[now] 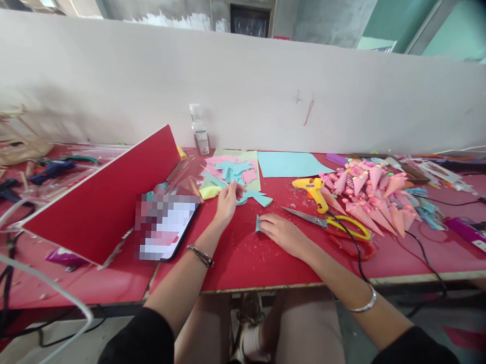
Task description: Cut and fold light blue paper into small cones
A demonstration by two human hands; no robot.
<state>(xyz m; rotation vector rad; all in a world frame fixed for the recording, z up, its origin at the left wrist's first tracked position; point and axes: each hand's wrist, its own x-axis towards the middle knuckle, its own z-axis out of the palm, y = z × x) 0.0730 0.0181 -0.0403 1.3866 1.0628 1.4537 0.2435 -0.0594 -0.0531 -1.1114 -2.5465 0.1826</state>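
My left hand (228, 201) is closed in a pinch at the near edge of a pile of light blue and pink paper pieces (249, 175). A thin pale strip shows beside its fingers, but I cannot make out what they hold. My right hand (283, 234) rests low over the red table, its fingers closed on a small folded light blue paper piece (258, 224). To the right of that hand lie scissors (325, 222) with yellow and red handles. Behind them is a yellow hot glue gun (312, 192).
A phone (177, 227) leans beside a red upright board (107, 193) on the left. Many pink paper cones (370, 189) are heaped at right. A light blue sheet (293, 164) and a small bottle (201, 138) are near the white partition (246, 86). Black cables (422, 252) cross the table's right side.
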